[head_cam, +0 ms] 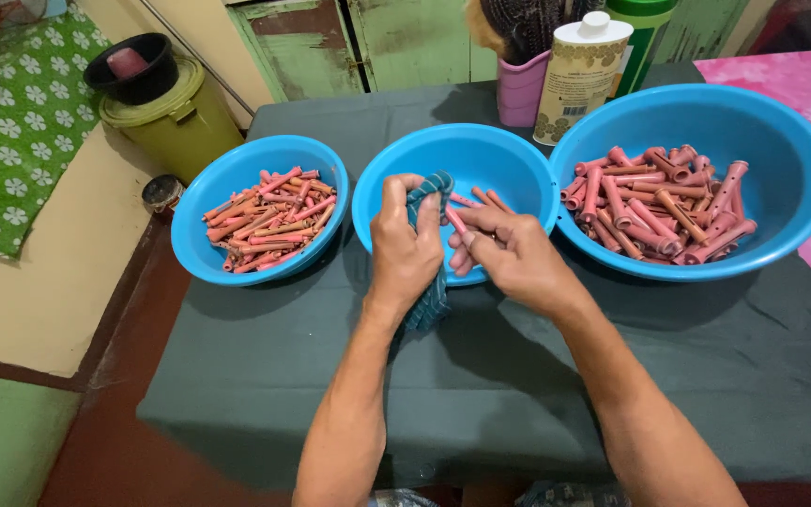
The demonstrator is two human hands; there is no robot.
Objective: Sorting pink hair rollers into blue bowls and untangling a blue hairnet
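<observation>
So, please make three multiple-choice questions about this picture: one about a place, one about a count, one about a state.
1. Where is the bowl with the thicker pink rollers?
A. on the person's right
B. on the person's left
C. on the floor

2. How many blue bowls stand on the table?
A. two
B. three
C. four

3. What does the left hand hold?
A. nothing
B. a bottle
C. a cloth

Answers:
1. A: the right bowl holds the thick rollers; the left bowl holds thin ones.
2. B: a middle bowl stands between those two on the table.
3. C: the left hand grips a dark teal cloth, while the right hand holds a pink roller against it.
</observation>
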